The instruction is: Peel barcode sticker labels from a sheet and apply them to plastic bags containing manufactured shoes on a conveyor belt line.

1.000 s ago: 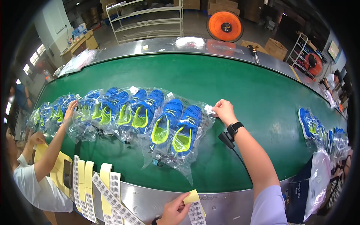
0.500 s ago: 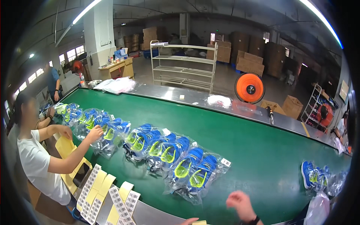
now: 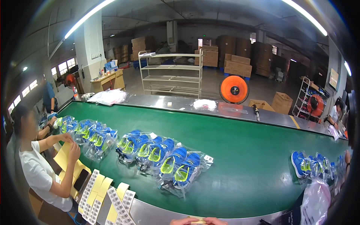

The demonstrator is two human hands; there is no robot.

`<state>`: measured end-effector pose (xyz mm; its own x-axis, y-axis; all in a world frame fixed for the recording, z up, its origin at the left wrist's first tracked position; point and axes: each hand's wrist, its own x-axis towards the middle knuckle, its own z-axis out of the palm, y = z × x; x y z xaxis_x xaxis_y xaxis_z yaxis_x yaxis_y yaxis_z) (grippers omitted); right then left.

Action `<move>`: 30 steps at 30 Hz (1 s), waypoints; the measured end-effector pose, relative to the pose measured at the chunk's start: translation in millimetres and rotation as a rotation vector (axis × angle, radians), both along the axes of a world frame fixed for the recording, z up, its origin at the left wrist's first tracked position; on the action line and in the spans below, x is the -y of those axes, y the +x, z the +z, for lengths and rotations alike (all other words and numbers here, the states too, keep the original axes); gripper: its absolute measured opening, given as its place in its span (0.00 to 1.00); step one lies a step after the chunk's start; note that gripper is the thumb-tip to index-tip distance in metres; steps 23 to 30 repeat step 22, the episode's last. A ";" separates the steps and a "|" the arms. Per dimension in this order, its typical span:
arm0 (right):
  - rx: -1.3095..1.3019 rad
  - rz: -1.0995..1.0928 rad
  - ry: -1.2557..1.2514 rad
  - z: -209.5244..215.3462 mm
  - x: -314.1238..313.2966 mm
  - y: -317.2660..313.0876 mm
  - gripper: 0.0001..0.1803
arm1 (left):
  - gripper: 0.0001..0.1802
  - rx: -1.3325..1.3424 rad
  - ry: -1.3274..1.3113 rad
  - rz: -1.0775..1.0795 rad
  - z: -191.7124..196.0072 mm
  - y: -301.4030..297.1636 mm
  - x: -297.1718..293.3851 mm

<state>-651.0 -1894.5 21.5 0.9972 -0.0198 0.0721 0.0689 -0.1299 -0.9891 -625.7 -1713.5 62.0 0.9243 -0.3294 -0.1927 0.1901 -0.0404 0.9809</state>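
Note:
At the lower edge, my left hand (image 3: 180,222) and my right hand (image 3: 215,221) meet at a small piece of yellow paper (image 3: 197,220). Fingers of both hands close on it, one at each side; the lower part of each hand is cut off by the frame. Beyond them on the green belt lie blue sports shoes (image 3: 182,170) with lime-green linings, in clear plastic bags, several with a white label. To the left, strips of barcode stickers (image 3: 119,204) on yellow backing rest along the metal edge.
A co-worker in a white shirt (image 3: 39,168) sits at left, hands on yellow sheets (image 3: 63,157) near a dark phone (image 3: 81,180). More bagged shoes (image 3: 311,165) lie at right beside a pinkish plastic bag (image 3: 316,200). Across the belt stand an orange fan (image 3: 234,90) and a rack (image 3: 172,67).
My right hand has come back from over the belt to the yellow paper by my left hand. The co-worker's hand has left the bagged shoes for the yellow sheets. My view has shifted.

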 end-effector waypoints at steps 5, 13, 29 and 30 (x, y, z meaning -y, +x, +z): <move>0.079 0.017 -0.108 6.2 15.8 -4.8 0.05 | 0.13 0.130 0.097 -0.020 -4.9 -7.7 5.7; 0.121 -0.002 -0.197 30.2 26.4 -11.7 0.05 | 0.12 0.153 0.179 -0.081 -0.5 -8.9 14.3; 0.394 -0.069 -0.454 5.3 25.3 -16.6 0.05 | 0.24 0.255 0.356 -0.179 -70.5 -0.3 7.9; 0.394 -0.069 -0.454 5.3 25.3 -16.6 0.05 | 0.24 0.255 0.356 -0.179 -70.5 -0.3 7.9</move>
